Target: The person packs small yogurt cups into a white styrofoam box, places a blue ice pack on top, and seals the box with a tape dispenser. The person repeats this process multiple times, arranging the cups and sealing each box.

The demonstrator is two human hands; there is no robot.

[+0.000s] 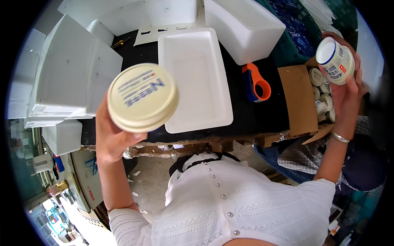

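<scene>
My left hand [110, 135] holds up a round tub with a cream-coloured lid [143, 97], its printed top towards the camera. Far to the right, above an open cardboard box, my right hand [347, 86] grips a printed cup [337, 63] with a blue line near its white end. The fingers of that hand wrap behind the cup. Below and between the hands, an open white foam box [200, 89] lies on the black table top; nothing shows inside it. Several lidded tubs [325, 100] lie in the cardboard box [297, 98] under my right hand.
An orange and blue tape dispenser [257, 83] lies right of the foam box. More white foam boxes [70, 70] stand at the left, and another [243, 30] at the back right. A yellow cutter knife [120, 42] lies at the back left. Behind the cardboard box is a green crate [289, 55] holding blue packs.
</scene>
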